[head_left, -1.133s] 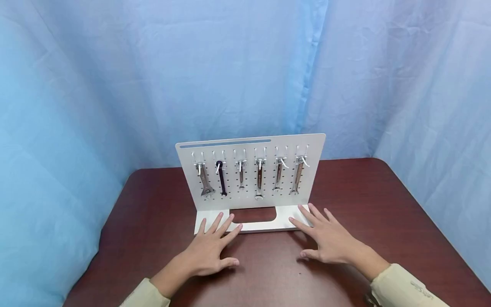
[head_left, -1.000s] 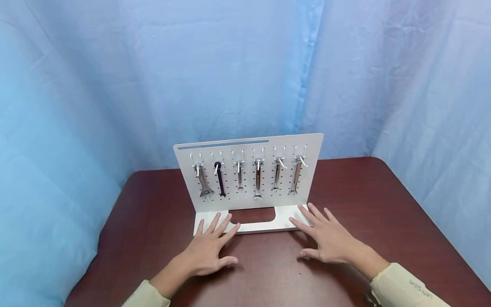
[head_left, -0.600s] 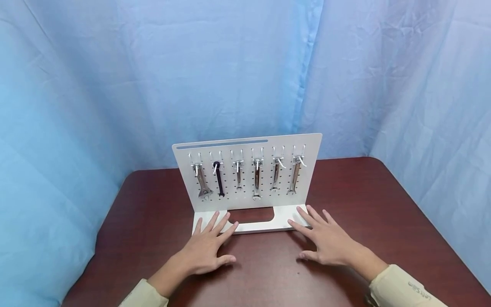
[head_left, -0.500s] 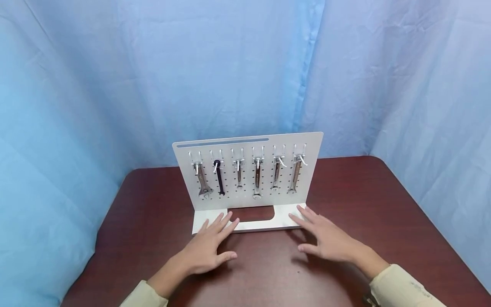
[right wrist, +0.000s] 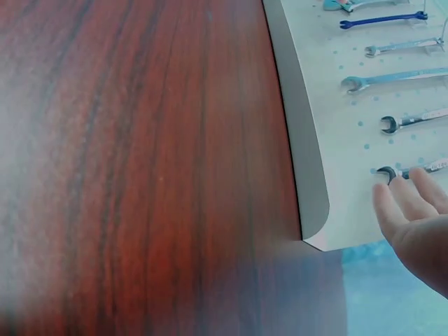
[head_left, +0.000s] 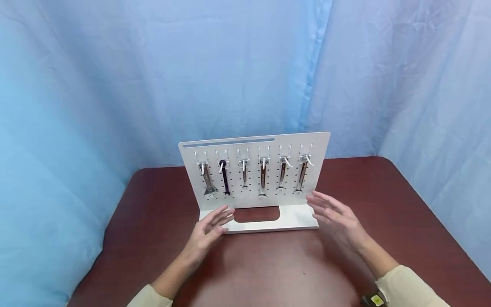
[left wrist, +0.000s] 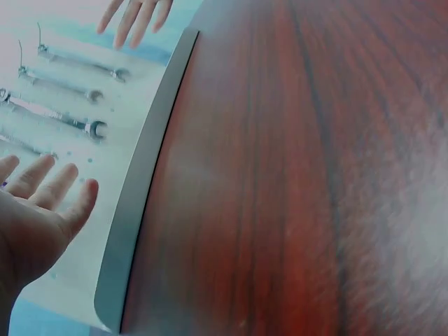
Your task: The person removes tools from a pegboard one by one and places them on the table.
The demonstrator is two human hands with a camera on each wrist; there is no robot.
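Observation:
A white pegboard stand (head_left: 299, 140) holds several wrenches on hooks. Leftmost hangs an adjustable wrench (head_left: 208, 184), then a dark wrench (head_left: 225, 180); the rest are silvery, among them a long combination wrench (head_left: 262, 182) and the rightmost wrench (head_left: 301, 177). My left hand (head_left: 206, 233) is raised over the left front of the stand's base, fingers loosely bent, nothing in it. Nearest the rightmost wrench is my right hand (head_left: 339, 217), also holding nothing, palm turned inward by the base's right end. In the right wrist view its fingertips (right wrist: 381, 196) overlap that wrench's lower end.
The stand's flat base (head_left: 299, 216) has a cut-out in its middle and a raised front lip (left wrist: 140, 182). It stands on a dark red wooden table (head_left: 268, 273). Blue curtains (head_left: 230, 68) hang behind and at both sides.
Both hands have lifted from their flat, spread pose by the stand's base and turned palms inward, fingers closer together. The right hand has moved right and up. The wrenches hang as before.

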